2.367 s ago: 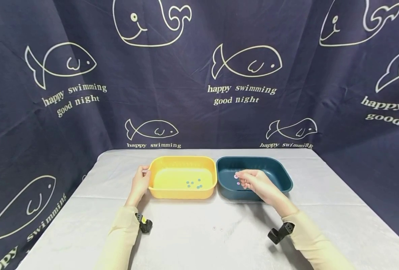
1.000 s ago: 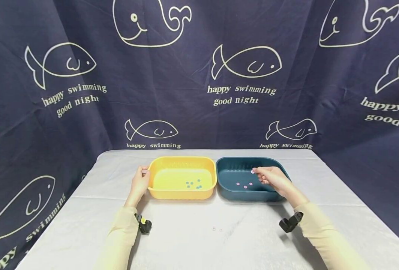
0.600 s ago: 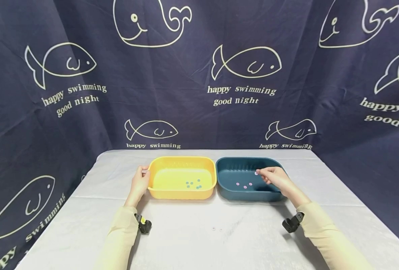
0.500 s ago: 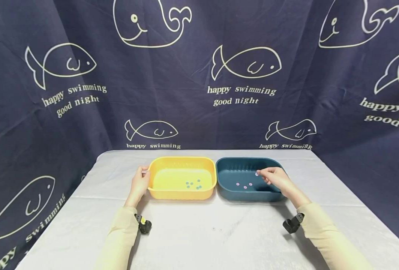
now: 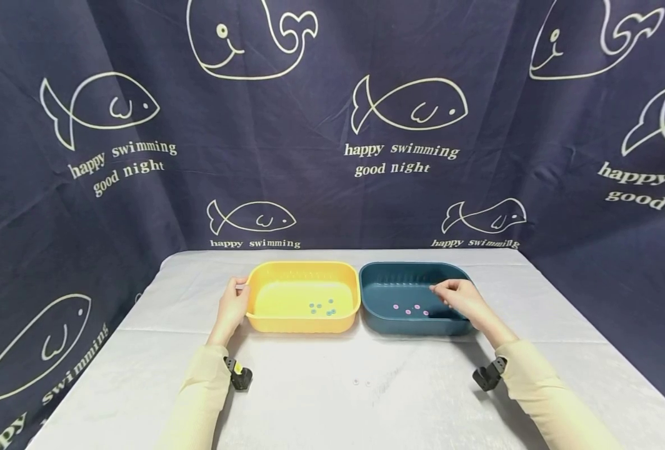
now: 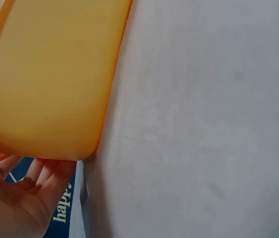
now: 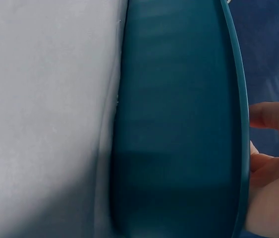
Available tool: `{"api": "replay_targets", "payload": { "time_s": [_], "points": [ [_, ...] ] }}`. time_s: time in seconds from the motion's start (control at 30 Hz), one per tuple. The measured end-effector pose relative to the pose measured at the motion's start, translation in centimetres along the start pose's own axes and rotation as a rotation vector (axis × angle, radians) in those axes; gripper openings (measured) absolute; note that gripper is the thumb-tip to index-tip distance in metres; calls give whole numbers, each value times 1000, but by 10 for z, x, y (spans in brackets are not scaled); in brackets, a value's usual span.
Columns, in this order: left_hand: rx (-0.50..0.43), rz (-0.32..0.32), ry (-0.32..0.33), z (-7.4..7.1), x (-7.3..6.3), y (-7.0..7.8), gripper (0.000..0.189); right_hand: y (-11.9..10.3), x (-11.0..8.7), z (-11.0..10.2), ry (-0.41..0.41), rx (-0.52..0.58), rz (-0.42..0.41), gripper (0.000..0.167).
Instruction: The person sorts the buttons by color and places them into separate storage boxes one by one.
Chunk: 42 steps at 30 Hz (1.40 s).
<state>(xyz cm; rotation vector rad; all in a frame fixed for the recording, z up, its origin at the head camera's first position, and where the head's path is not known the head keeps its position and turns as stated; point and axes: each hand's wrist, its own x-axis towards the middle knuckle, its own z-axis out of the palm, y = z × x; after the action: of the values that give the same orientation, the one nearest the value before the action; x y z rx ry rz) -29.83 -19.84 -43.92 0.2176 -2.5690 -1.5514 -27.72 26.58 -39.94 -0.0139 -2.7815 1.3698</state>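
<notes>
My left hand (image 5: 234, 306) holds the left end of a yellow plastic basin (image 5: 304, 325). In the left wrist view its fingers (image 6: 52, 186) lie against the end wall, partly hidden by the basin. Several small blue round discs, like buttons, lie on the yellow basin's floor. My right hand (image 5: 460, 296) hovers over a dark teal basin (image 5: 411, 325) with fingers curled and thumb near the index fingertip. No disc shows at its fingertips; whether any sits inside the hand is hidden. Several small pink discs (image 5: 408, 311) lie below it in the teal basin.
Both basins stand side by side, nearly touching, on a pale cloth-covered table (image 5: 310, 400). Two tiny whitish round pieces (image 5: 356, 382) lie on the cloth in front. A dark blue curtain (image 5: 332, 187) with fish drawings hangs behind and at the sides.
My right hand has moved rightwards over the teal basin. The pink disc at its fingertips has dropped, and more pink discs now lie on the basin floor. My left hand has stayed put.
</notes>
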Motion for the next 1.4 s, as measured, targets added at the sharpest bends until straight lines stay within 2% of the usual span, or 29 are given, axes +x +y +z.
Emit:
{"api": "replay_targets", "payload": {
  "time_s": [0.23, 0.37, 0.57, 0.93, 1.3, 1.4],
  "points": [
    [5, -7, 1, 1, 0, -2, 37, 0, -4, 1, 19, -50, -57, 34],
    [8, -4, 1, 2, 0, -2, 37, -3, -8, 3, 52, -113, -133, 33],
    [8, -8, 3, 3, 0, -2, 37, -11, -15, 9, 68, -143, -248, 27],
    [3, 3, 15, 3, -2, -1, 36, -29, -32, 26, 46, -100, -371, 17],
    [12, -1, 10, 1, -2, 2, 37, -46, -46, 47, 80, -103, -518, 9],
    [14, -2, 9, 1, -3, 3, 37, -49, -51, 52, 66, -101, -547, 9]
  ]
}}
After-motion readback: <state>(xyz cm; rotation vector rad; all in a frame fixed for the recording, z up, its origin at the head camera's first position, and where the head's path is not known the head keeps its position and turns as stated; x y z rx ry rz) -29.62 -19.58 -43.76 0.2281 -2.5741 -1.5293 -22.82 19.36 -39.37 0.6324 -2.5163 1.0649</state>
